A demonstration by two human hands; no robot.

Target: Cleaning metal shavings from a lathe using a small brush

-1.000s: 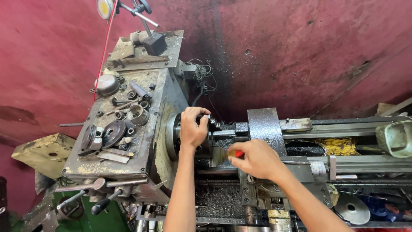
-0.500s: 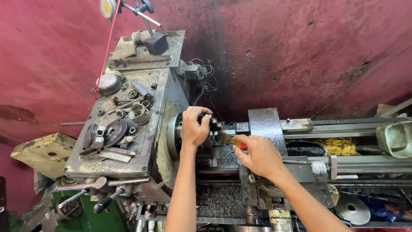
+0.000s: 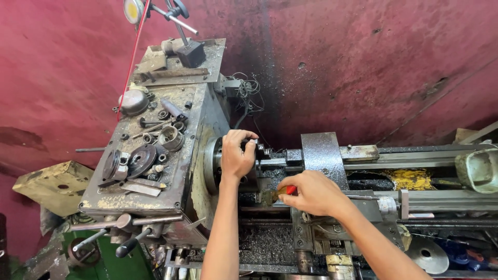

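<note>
Two hands are showing: the left hand (image 3: 237, 155) and the right hand (image 3: 310, 193). One lathe (image 3: 207, 129) is standing here, with one chuck (image 3: 212, 165). One red-handled brush (image 3: 280, 193) is showing. Two levers (image 3: 104, 228) are sticking out. One dial gauge (image 3: 132, 10) is hanging above.

Both bare forearms are reaching up from the lower edge, the left running nearly straight up, the right slanting in from the lower right. The left hand (image 3: 236, 155) is curling its fingers closed in a grip (knuckles facing the camera). The right hand (image 3: 308, 193) is pinching shut, palm down, wrist bending slightly.
</note>
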